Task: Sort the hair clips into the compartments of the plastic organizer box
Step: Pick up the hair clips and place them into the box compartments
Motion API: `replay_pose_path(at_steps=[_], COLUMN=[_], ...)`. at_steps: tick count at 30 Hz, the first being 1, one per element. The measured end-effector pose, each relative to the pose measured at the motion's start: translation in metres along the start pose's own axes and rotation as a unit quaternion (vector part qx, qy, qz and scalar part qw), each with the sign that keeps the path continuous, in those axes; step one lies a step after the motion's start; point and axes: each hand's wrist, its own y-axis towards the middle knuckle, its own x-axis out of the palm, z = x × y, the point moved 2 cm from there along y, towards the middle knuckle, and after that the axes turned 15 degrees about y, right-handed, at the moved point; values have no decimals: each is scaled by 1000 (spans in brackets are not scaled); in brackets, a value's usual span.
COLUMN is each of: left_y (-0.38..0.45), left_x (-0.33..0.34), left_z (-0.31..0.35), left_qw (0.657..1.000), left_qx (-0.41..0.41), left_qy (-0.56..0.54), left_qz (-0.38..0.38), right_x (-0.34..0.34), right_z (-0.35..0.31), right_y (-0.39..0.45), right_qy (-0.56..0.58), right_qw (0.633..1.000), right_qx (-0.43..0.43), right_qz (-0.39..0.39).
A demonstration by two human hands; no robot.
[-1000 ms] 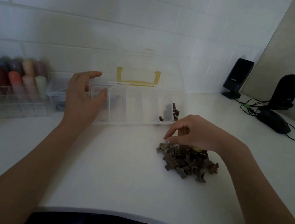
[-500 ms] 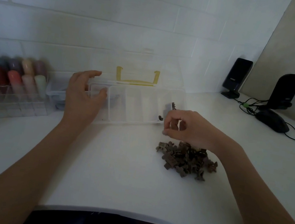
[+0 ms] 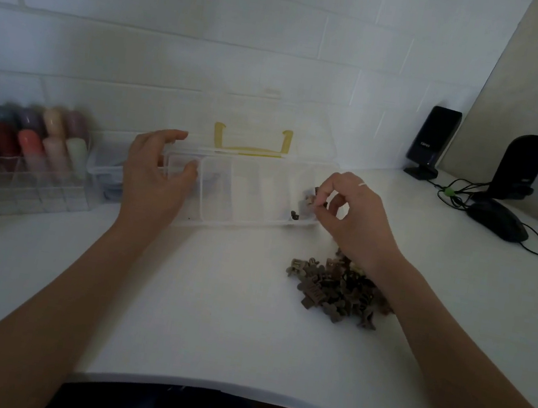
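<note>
A clear plastic organizer box (image 3: pixel 244 221) with several compartments stands open against the wall, its lid with a yellow latch (image 3: pixel 251 146) tilted back. My left hand (image 3: pixel 153 177) rests on the box's left end, fingers spread over the rim. My right hand (image 3: pixel 352 215) hovers over the rightmost compartment and pinches a small brown hair clip (image 3: pixel 311 198) between thumb and fingertips. A few dark clips (image 3: pixel 294 215) lie in that compartment. A pile of brown hair clips (image 3: pixel 331 288) sits on the white table below my right wrist.
A clear rack of coloured bottles (image 3: pixel 23 148) stands at the left, with a small clear box (image 3: pixel 107 167) beside it. Two black speakers (image 3: pixel 432 140) (image 3: pixel 521 166), a black mouse (image 3: pixel 497 220) and cables sit at the right. The table's front edge (image 3: pixel 234 389) curves near me.
My right hand lifted a clip from the pile and carried it up and left over the box's rightmost compartment. My left hand stayed on the box.
</note>
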Motion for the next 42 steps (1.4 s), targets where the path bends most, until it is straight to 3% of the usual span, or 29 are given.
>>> replay_pose_path(at_steps=[13,19,24,27,36,42], left_y=[2,1,1,1,2,2], left_x=[1,0,-1,-1,1,1], left_z=[-1,0,2,1,-1,-2], left_qw=[1000,1000,1000,1000,1000,1000], left_qx=[3,8,10,10,11,11], left_qy=[10,3,1,0,-2,-5], left_qz=[-3,-1,-9,-11,-9,-8], right_x=[-4,-18,-17,-11,5,5], right_z=[-8,-15,-13,-17,-18,-16], right_y=[-2,-5,-8,-10,-10,-4], right_qy=[-111,-128,-40,-51,-36,97], right_qw=[991,950,923,909,939,957], right_qx=[-11,137,217,223,138,94], right_qz=[-68,-249,-315,-347,-313,-257])
